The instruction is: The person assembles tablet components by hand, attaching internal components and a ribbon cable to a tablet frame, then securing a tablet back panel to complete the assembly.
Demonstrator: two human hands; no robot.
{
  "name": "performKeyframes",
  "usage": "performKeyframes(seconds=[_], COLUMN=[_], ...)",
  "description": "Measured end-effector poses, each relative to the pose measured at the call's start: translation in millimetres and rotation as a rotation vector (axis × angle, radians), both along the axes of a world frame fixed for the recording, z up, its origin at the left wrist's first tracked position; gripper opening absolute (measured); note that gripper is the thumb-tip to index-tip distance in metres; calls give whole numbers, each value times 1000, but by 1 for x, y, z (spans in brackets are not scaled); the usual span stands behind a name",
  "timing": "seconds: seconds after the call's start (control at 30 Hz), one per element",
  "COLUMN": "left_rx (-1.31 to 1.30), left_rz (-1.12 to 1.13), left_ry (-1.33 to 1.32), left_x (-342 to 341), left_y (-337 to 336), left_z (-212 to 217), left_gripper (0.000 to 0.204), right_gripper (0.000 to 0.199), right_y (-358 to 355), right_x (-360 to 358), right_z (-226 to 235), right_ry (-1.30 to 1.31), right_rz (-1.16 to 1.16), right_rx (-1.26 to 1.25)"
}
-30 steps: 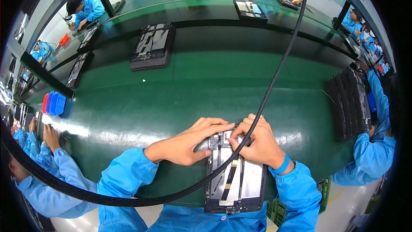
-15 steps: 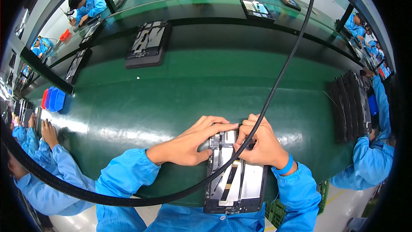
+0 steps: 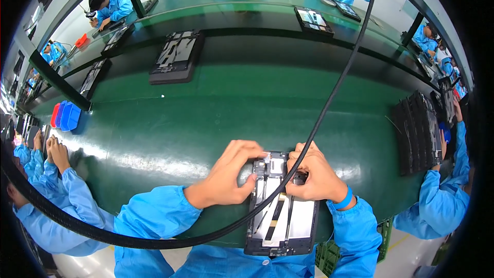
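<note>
A black open device frame [image 3: 282,216] with pale panels inside lies at the near edge of the green table [image 3: 231,108]. My left hand [image 3: 234,172] rests on its upper left corner, fingers curled down with the fingertips touching a small part at the frame's top edge. My right hand [image 3: 314,175] presses on the upper right corner, fingers bent onto the same top area. Both sleeves are blue, and a blue band circles my right wrist. A thick black cable [image 3: 329,103] hangs across the view in front of the hands.
A black tray [image 3: 176,56] sits mid-table on the left, further trays [image 3: 314,20] beyond. A row of black frames [image 3: 419,131] stands at the right beside a worker's blue sleeve. Blue and red bins [image 3: 64,116] lie at the left. Other workers sit around the table.
Both hands stay at the top of the device frame with only small finger shifts. The view has tilted slightly.
</note>
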State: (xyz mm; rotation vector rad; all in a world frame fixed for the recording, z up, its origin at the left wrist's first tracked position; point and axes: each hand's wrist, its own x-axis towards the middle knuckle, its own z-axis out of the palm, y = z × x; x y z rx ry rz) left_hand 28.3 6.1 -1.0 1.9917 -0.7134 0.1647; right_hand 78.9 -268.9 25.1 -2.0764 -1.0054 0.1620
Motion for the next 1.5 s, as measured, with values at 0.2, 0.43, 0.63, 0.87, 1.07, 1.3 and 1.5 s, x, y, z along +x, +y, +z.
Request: performKeyframes(seconds=[0.2,0.43,0.63,0.87,1.07,1.3,1.5], left_rx=[166,258,346,462,441,475,329], left_rz=[119,70,48,-73,-176,-166,-236], left_ry=[-330,-275,-218,-452,-376,-267,-125], left_x=[-19,-29,-36,-30,-27,-46,-61], left_y=[3,1,1,10,0,-25,-55], left_z=[-3,6,13,5,21,33,39], left_gripper=[28,31,34,38,40,29,27], right_gripper=[17,17,17,16,15,15,18], right_y=[-1,-2,-15,-21,-40,-51,-62], right_x=[-2,-4,2,-5,-6,-5,1], right_z=[-2,-5,-1,10,26,25,15], right_ry=[2,4,5,-28,-57,228,273], right_rz=[-12,5,10,-7,-43,-39,39], right_rx=[21,71,131,73,-22,7,6])
